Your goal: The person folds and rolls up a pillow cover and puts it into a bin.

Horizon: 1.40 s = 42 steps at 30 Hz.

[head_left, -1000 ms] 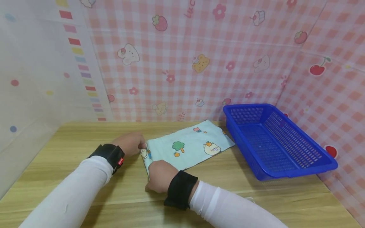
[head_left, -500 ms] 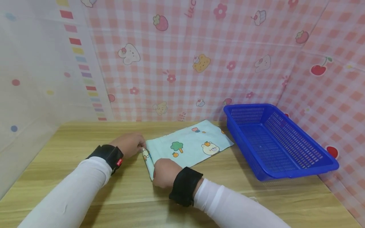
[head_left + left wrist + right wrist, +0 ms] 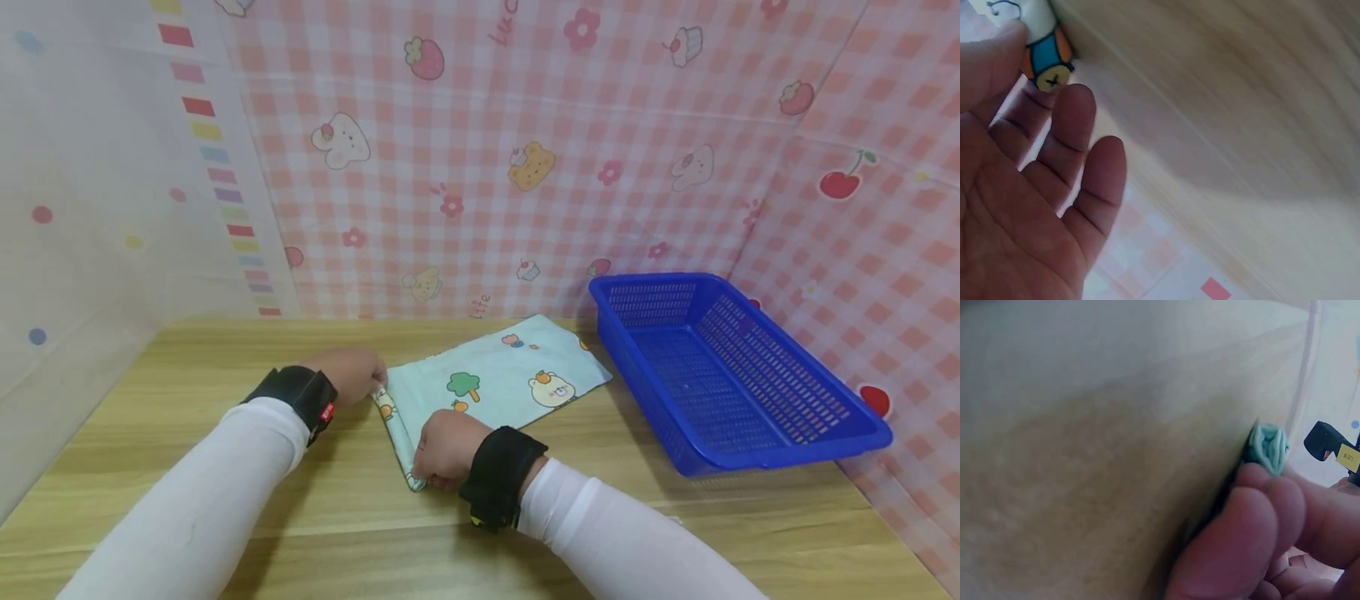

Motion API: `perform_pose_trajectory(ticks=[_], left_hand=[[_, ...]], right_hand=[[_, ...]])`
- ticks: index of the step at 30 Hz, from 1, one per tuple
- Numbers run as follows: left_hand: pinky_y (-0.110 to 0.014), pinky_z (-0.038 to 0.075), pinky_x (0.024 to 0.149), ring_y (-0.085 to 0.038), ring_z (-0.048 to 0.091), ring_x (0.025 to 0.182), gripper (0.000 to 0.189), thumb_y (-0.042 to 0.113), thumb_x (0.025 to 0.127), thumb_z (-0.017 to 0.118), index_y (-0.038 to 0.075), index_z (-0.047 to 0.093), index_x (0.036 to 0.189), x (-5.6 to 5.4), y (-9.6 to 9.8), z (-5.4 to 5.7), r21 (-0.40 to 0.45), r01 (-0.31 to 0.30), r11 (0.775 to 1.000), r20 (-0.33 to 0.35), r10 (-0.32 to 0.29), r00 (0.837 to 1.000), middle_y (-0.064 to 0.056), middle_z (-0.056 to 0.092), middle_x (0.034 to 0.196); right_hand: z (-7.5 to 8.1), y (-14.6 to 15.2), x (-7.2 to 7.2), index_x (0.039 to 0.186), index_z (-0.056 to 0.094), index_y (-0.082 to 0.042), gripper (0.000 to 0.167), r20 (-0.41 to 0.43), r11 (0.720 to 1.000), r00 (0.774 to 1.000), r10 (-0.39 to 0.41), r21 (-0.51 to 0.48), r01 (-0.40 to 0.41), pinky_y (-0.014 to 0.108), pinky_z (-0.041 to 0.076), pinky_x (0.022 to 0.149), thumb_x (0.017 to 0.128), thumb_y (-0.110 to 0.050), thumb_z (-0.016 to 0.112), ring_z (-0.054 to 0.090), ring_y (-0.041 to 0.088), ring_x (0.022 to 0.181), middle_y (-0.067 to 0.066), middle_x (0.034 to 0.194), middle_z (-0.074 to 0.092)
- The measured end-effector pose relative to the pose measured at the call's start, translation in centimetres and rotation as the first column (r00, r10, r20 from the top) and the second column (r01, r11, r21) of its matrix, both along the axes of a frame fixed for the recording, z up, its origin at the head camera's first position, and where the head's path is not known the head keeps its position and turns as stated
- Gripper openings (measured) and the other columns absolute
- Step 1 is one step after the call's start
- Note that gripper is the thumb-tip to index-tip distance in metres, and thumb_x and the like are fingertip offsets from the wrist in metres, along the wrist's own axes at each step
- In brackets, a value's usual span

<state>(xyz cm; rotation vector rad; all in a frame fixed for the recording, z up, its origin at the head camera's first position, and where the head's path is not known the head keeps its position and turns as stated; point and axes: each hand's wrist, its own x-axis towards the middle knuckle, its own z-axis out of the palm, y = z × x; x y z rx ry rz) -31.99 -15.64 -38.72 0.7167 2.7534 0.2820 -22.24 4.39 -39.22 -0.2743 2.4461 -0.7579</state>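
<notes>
A light blue cloth (image 3: 510,375) printed with a tree, oranges and a bear lies slanted on the table, its left edge turned into a narrow roll (image 3: 395,433). At the far end of that roll, my left hand (image 3: 348,375) pinches the fabric; the left wrist view shows the thumb on the printed roll (image 3: 1050,47) and the other fingers extended. My right hand (image 3: 450,446) holds the near end, fingers curled. From the right wrist, the coiled layers of the roll's end (image 3: 1269,449) stick out past the fingertips.
A blue plastic basket (image 3: 652,392) with slotted sides stands right of the cloth, its near-left side close to the cloth's right corner. Pink checked fabric (image 3: 465,167) hangs behind the wooden table (image 3: 225,350), with a white dotted sheet (image 3: 90,208) at left.
The cloth's left edge has been rolled over into a tighter, thicker roll. My right hand has shifted right and slightly up with it; my left hand stays near the far end.
</notes>
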Motion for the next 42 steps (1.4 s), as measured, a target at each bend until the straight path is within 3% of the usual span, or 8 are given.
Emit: perform_pose_trajectory(ticks=[6,11,17,21,23,28,35,42], left_hand=[[-0.036,0.052,0.078,-0.021,0.061,0.085,0.016,0.012,0.102,0.063,0.008,0.078,0.108,0.1,1.1,0.3,-0.043,-0.061,0.997,0.016,0.061,0.998,-0.005,0.074,0.102],[-0.031,0.047,0.070,-0.020,0.058,0.078,0.006,0.007,0.097,0.067,0.009,0.073,0.097,0.1,1.3,-0.2,-0.004,-0.093,0.996,-0.030,0.093,0.995,-0.004,0.069,0.091],[-0.033,0.050,0.068,-0.020,0.059,0.076,0.011,0.003,0.093,0.070,0.011,0.075,0.088,0.5,1.2,-0.7,0.065,-0.104,0.992,-0.122,0.111,0.986,-0.002,0.071,0.088],[-0.036,0.055,0.074,-0.019,0.062,0.076,0.017,-0.001,0.091,0.071,0.012,0.082,0.088,0.7,0.6,-1.1,0.059,-0.057,0.997,-0.181,0.067,0.981,-0.003,0.076,0.091],[-0.040,0.058,0.079,-0.020,0.066,0.081,0.022,-0.005,0.090,0.070,0.012,0.083,0.091,0.8,0.2,-1.3,0.055,-0.029,0.998,-0.194,0.039,0.980,-0.004,0.078,0.095],[-0.047,0.059,0.092,-0.023,0.071,0.097,0.032,-0.013,0.086,0.067,0.012,0.083,0.097,0.9,-0.6,-1.5,0.067,0.026,0.997,-0.202,-0.012,0.979,-0.005,0.078,0.102],[-0.047,0.057,0.099,-0.026,0.070,0.107,0.028,-0.009,0.088,0.071,0.013,0.082,0.101,1.4,-1.1,-1.3,0.083,0.064,0.994,-0.222,-0.045,0.974,-0.005,0.076,0.109],[-0.044,0.057,0.096,-0.021,0.067,0.102,0.019,0.000,0.095,0.071,0.017,0.079,0.099,1.2,-1.3,-1.5,0.080,0.060,0.995,-0.188,-0.044,0.981,-0.001,0.072,0.107]], right_hand=[[-0.2,0.0,-0.3,0.068,0.067,-0.010,0.029,-0.021,0.998,1.000,0.005,0.060,-0.004,0.027,0.040,0.052,0.093,-0.019,0.079,0.050,0.016,0.052,0.000,0.058,0.055],[0.0,-0.3,0.0,0.072,0.066,-0.012,0.025,-0.149,0.992,0.986,0.069,0.118,-0.052,0.025,0.039,0.055,0.090,-0.017,0.082,0.050,0.013,0.057,-0.003,0.064,0.057],[0.2,-1.3,1.4,0.078,0.066,-0.012,0.016,-0.296,0.968,0.936,0.192,0.216,-0.130,0.024,0.040,0.058,0.092,-0.007,0.073,0.050,0.013,0.062,-0.003,0.070,0.057],[0.1,-1.9,2.5,0.080,0.062,-0.010,0.017,-0.368,0.943,0.891,0.266,0.291,-0.162,0.026,0.041,0.054,0.096,-0.007,0.067,0.047,0.013,0.060,-0.002,0.070,0.054],[0.1,-2.1,3.0,0.077,0.060,-0.011,0.019,-0.386,0.940,0.881,0.273,0.302,-0.159,0.026,0.040,0.052,0.095,-0.009,0.067,0.045,0.013,0.058,-0.002,0.067,0.052],[0.1,-2.3,3.4,0.070,0.059,-0.013,0.028,-0.382,0.956,0.897,0.221,0.267,-0.122,0.026,0.040,0.051,0.088,-0.017,0.079,0.045,0.012,0.054,-0.004,0.062,0.050],[0.2,-2.0,2.8,0.080,0.062,-0.009,0.015,-0.353,0.947,0.902,0.250,0.281,-0.153,0.026,0.038,0.052,0.094,-0.009,0.069,0.045,0.014,0.058,-0.001,0.067,0.049],[0.1,-1.4,2.0,0.078,0.062,-0.009,0.015,-0.279,0.971,0.945,0.173,0.209,-0.116,0.027,0.038,0.051,0.090,-0.006,0.071,0.047,0.015,0.056,-0.001,0.067,0.051]])
